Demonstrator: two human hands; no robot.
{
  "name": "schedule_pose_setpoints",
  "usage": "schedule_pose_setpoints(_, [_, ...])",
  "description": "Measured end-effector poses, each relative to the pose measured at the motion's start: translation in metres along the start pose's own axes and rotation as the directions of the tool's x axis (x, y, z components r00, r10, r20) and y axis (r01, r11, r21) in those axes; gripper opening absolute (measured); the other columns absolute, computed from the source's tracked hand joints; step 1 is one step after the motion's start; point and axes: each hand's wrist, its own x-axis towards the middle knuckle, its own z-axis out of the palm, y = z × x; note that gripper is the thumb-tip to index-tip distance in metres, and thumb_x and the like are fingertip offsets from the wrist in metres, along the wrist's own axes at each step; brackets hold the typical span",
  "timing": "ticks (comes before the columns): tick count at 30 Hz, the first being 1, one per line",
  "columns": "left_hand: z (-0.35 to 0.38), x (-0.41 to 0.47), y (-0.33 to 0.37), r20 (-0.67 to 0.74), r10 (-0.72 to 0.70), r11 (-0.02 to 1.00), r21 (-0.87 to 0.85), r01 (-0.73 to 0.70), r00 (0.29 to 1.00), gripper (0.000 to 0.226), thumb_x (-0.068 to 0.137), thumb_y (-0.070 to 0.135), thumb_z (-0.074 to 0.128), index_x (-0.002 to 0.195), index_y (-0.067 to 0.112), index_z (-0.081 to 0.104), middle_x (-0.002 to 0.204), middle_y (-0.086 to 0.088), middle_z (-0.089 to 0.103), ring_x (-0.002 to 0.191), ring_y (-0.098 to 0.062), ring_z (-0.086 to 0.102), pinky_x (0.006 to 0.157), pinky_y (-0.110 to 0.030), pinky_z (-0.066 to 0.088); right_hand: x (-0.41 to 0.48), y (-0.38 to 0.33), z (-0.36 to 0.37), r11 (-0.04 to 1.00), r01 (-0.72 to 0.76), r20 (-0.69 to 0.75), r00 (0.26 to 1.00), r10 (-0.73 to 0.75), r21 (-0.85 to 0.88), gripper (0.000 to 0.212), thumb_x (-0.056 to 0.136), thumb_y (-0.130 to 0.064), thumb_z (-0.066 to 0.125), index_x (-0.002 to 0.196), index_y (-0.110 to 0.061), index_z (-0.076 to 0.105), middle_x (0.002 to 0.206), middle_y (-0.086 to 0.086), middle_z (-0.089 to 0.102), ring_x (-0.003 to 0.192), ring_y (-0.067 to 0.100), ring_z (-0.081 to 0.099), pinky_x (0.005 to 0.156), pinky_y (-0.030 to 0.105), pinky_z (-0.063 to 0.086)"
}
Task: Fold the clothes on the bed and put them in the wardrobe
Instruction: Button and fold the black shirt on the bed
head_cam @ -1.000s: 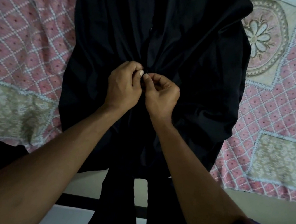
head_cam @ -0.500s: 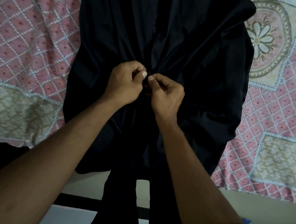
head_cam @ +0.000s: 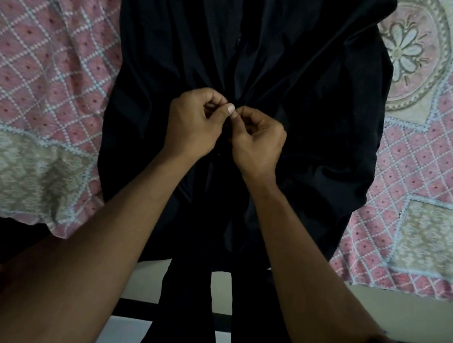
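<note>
Pink bedspread; black garment, detail indistinct.

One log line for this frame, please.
fold: not started | left hand: pinching black garment front | right hand: same | bedspread: under garment

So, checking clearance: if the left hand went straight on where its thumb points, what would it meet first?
Probably the right hand, thumb tip against the left hand, both pinching the black garment.
</note>
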Motion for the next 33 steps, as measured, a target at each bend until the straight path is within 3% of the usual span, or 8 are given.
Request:
schedule_pose_setpoints(4, [0.007,-0.008,0.004,-0.108,0.010,1.000,0.028,-0.007,0.994,0.010,0.093,0.020,0.066,0.089,0.011,0.069,0.073,0.019,0.060,0.069,0.014,0.058,0.065,-0.004,0.043,0.000,-0.003,0.003,0.993,0.042,-0.034,0.998,-0.046,-0.110,0.022,0.089,-0.016,0.067,0.068,-0.011,0.071,0.058,-0.005,0.063,0.053,0.008,0.057,0.051,0.025,0.045])
schedule_pose_setpoints(8, [0.014,-0.013,0.005,-0.212,-0.101,0.994,-0.054,0.092,0.972,0.010,0.092,0.021,0.067,0.088,0.011,0.070,0.073,0.018,0.062,0.069,0.014,0.059,0.063,-0.003,0.042,-0.002,-0.006,0.010,0.982,0.077,-0.083,0.992,-0.092,-0.171,0.016,0.087,-0.016,0.067,0.073,-0.011,0.074,0.066,-0.007,0.064,0.058,0.004,0.058,0.055,0.010,0.039])
schedule_pose_setpoints(11, [0.014,-0.014,0.006,-0.225,-0.178,0.980,-0.127,0.152,0.958,0.012,0.090,0.023,0.070,0.090,0.011,0.073,0.077,0.013,0.068,0.070,0.009,0.063,0.066,-0.006,0.047,-0.007,-0.005,0.013,0.986,0.071,-0.136,0.986,-0.092,-0.153,0.015,0.088,-0.016,0.066,0.077,-0.011,0.076,0.068,-0.005,0.065,0.061,0.005,0.059,0.057,0.011,0.041])
schedule_pose_setpoints(14, [0.015,-0.013,0.009,-0.199,-0.226,0.969,-0.146,0.199,0.954,0.013,0.090,0.024,0.070,0.093,0.012,0.075,0.079,0.011,0.070,0.069,0.006,0.064,0.068,-0.009,0.050,-0.011,-0.005,0.012,0.994,0.040,-0.149,0.987,-0.054,-0.100,0.012,0.088,-0.015,0.068,0.081,-0.013,0.077,0.071,-0.005,0.067,0.064,0.007,0.062,0.059,0.015,0.046])
schedule_pose_setpoints(19, [0.013,-0.012,0.013,-0.130,-0.317,0.932,-0.223,0.284,0.939,0.012,0.093,0.025,0.067,0.089,0.016,0.074,0.081,0.008,0.072,0.076,-0.001,0.068,0.075,-0.023,0.058,-0.010,-0.004,0.012,0.990,-0.113,-0.076,0.990,0.119,0.080,0.013,0.090,-0.020,0.068,0.087,-0.013,0.079,0.079,-0.001,0.074,0.072,0.012,0.070,0.069,0.034,0.059])
schedule_pose_setpoints(24, [0.001,-0.012,0.014,0.024,-0.337,0.895,-0.301,0.328,0.941,0.016,0.097,0.023,0.063,0.081,0.026,0.068,0.076,0.011,0.069,0.067,0.006,0.066,0.062,-0.011,0.050,-0.006,-0.012,-0.002,0.929,-0.196,0.131,0.978,0.162,0.313,0.016,0.094,-0.006,0.064,0.084,0.002,0.074,0.073,0.006,0.070,0.068,0.013,0.064,0.064,0.024,0.052])
schedule_pose_setpoints(29, [-0.012,-0.007,0.006,0.202,-0.358,0.802,-0.433,0.411,0.912,0.011,0.096,0.023,0.064,0.089,0.019,0.072,0.085,0.000,0.073,0.086,-0.016,0.071,0.081,-0.033,0.059,-0.002,-0.022,-0.009,0.889,-0.304,0.247,0.942,0.227,0.342,0.017,0.093,-0.004,0.064,0.081,-0.011,0.074,0.074,0.002,0.070,0.066,0.012,0.066,0.060,0.022,0.051])
schedule_pose_setpoints(33, [-0.018,-0.004,0.003,0.271,-0.341,0.758,-0.487,0.434,0.900,0.012,0.097,0.020,0.063,0.090,0.015,0.072,0.083,-0.002,0.073,0.083,-0.015,0.069,0.079,-0.031,0.056,0.002,-0.025,-0.010,0.892,-0.323,0.308,0.924,0.225,0.316,0.018,0.094,-0.004,0.062,0.081,-0.012,0.072,0.073,0.000,0.068,0.065,0.011,0.066,0.057,0.020,0.048])
